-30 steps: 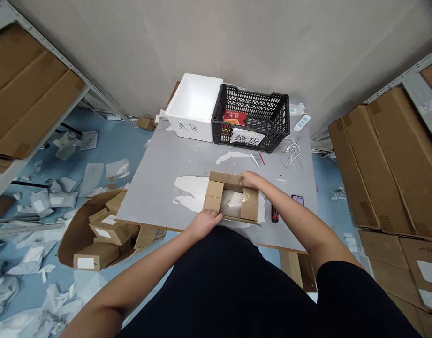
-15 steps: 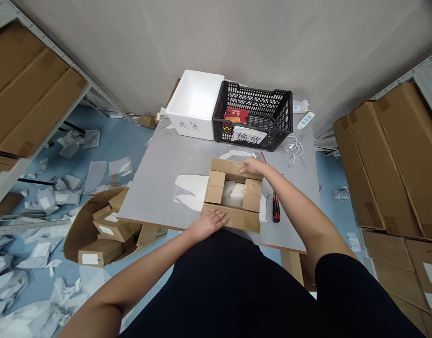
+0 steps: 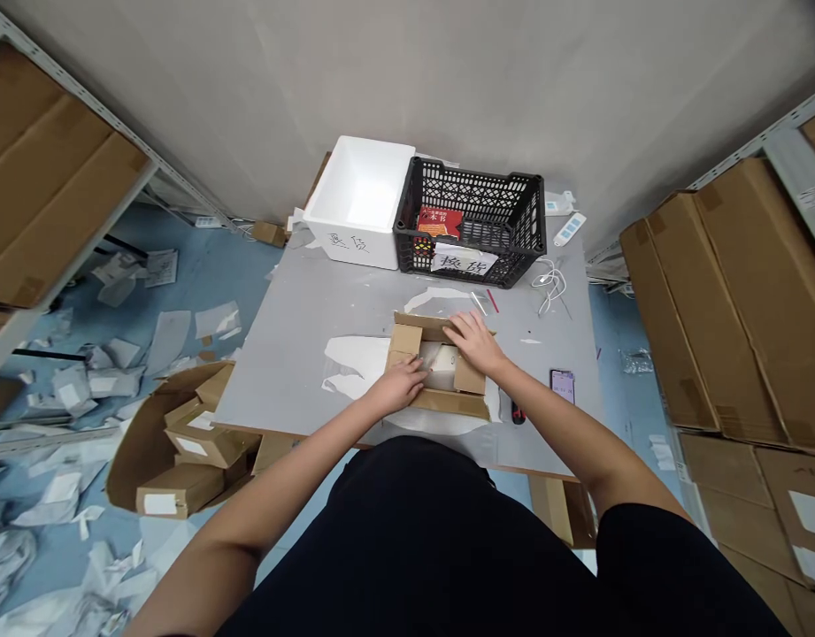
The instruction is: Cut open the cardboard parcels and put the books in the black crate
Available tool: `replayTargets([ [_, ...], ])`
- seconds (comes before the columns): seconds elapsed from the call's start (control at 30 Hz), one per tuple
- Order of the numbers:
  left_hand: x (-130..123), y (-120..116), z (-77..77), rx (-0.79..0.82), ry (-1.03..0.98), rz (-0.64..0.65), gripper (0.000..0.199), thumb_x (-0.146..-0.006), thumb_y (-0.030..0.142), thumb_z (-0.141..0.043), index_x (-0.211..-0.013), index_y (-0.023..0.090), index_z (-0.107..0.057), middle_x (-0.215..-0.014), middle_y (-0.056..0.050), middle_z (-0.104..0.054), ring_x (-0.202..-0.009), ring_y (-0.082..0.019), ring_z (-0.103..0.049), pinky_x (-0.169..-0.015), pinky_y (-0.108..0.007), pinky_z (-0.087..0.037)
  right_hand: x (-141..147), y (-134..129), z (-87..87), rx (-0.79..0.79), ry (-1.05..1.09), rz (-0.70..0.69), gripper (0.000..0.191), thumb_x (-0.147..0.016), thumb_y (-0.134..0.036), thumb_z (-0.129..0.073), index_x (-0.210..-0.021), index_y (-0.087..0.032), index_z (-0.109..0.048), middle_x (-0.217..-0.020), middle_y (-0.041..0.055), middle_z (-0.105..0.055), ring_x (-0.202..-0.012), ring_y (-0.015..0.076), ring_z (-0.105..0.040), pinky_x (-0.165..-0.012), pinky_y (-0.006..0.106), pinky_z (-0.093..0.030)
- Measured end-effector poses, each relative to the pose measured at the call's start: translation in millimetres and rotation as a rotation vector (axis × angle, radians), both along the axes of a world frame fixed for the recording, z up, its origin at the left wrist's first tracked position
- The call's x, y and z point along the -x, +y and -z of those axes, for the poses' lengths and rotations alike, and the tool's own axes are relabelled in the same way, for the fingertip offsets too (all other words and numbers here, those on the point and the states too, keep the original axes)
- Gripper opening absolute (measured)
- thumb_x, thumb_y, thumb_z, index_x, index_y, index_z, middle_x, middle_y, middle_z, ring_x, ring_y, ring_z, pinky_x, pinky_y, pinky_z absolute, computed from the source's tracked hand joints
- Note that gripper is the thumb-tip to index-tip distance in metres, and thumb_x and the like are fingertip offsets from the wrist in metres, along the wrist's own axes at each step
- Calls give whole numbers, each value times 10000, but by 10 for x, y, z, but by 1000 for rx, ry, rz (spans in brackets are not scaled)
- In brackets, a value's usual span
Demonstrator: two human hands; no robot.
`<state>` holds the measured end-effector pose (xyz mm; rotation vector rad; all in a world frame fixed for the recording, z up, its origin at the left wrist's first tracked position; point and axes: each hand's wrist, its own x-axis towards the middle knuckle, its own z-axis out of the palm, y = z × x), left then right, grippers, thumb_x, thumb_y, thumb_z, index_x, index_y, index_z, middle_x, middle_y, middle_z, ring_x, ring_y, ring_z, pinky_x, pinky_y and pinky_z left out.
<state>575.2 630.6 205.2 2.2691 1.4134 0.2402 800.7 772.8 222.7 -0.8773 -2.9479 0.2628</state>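
A small cardboard box [image 3: 447,403] lies on the grey table [image 3: 294,327], its flaps partly raised around an opening. Something pale [image 3: 445,358] shows inside. My left hand [image 3: 400,386] rests over the box's left and near flaps, fingers apart and reaching toward the opening. My right hand [image 3: 474,340] lies spread across the far right corner of the box, its fingers over the flaps. White paper [image 3: 354,358] sticks out to the left of the box. A red and black tool [image 3: 518,413] sits just to its right, partly behind my right forearm.
Behind the box stand a white foam bin [image 3: 360,248] and a black crate [image 3: 536,239] holding a red book [image 3: 440,221]. A phone [image 3: 562,385] and a white cable [image 3: 549,281] lie right. Boxes fill a large carton [image 3: 132,442] at lower left.
My right hand has moved from the far flap onto the box's right side. My left hand has shifted up toward the opening. The near flap stands more upright, and a phone now shows at the right.
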Motion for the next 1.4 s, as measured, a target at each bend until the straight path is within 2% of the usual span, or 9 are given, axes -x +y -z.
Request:
replayTargets([
  [0.2, 34, 338, -9, -31, 246, 212, 251, -853, 282, -610, -1040, 154, -718, -1267, -168, -617, -1336, -344, -412, -1134, -527, -244, -253, -312, 1, 49, 7, -182, 456, -999, -118, -256, -1404, -148, -463, -1504, 144, -425, -1436, 231, -283, -1146, 542, -255],
  [0.33, 46, 373, -116, -136, 291, 261, 229, -900, 249, -532, -829, 156, -729, -1079, -149, -662, -1325, -333, -388, -1119, -504, -247, -216, -422, 74, 128, -43, -292, 357, -1002, -260, -380, -1236, -132, -616, -1253, 153, -630, -1297, 241, -461, -1115, 482, -320],
  [0.47, 136, 346, -294, -203, 248, 242, 282, -937, 262, -468, -816, 169, -705, -957, -141, -625, -1197, -308, -449, -1014, -473, -357, -182, -431, 39, 177, -115, -334, 357, -975, -400, -459, -914, -158, -715, -928, 113, -694, -1126, 252, -546, -1125, 509, -254],
  [0.77, 698, 204, -383, -208, 229, -180, 227, -921, 291, -509, -1042, 198, -677, -947, -113, -632, -1033, -272, -519, -859, -393, -421, -552, -410, -319, 206, -342, 28, 335, -973, -328, -426, -898, -154, -703, -864, 133, -706, -878, 256, -624, -843, 356, -400],
  [0.9, 741, 136, -357, -146, 329, -310, 517, -820, 501, -652, -1229, 189, -603, -1034, -151, -665, -1134, -337, -506, -932, -460, -379, -491, -442, -382, 286, -469, 117, 356, -932, -452, -499, -1018, -168, -695, -951, 148, -722, -934, 297, -654, -759, 336, -429],
  [1.03, 619, 154, -403, -69, 339, -236, 586, -779, 615, -647, -1155, 165, -639, -996, -162, -695, -1088, -340, -561, -1012, -497, -318, -215, -414, -445, 463, -529, 93, 449, -849, -490, -611, -1179, -188, -658, -1069, 157, -716, -1025, 330, -645, -787, 348, -452],
  [1.17, 477, 210, -502, -29, 293, -95, 604, -812, 523, -661, -1255, 122, -574, -1010, -147, -709, -1010, -284, -629, -1071, -449, -297, 73, -353, -414, 676, -583, 245, 612, -788, -436, -689, -1339, -203, -563, -1202, 174, -673, -1093, 354, -623, -826, 382, -471],
  [1.3, 349, 216, -573, -74, 305, -77, 658, -807, 311, -691, -1377, 79, -457, -1280, -213, -603, -1182, -291, -574, -1103, -441, -279, 316, -334, -247, 710, -581, 375, 565, -729, -305, -753, -1251, -131, -626, -1091, 196, -709, -1005, 345, -660, -833, 401, -485],
  [1.4, 287, 228, -598, -20, 300, -4, 471, -818, 216, -653, -1267, 101, -571, -1114, -169, -686, -1041, -269, -646, -1099, -437, -298, 504, -345, -95, 729, -508, 489, 502, -696, -277, -776, -1147, -88, -665, -985, 163, -735, -949, 295, -673, -839, 367, -490],
])
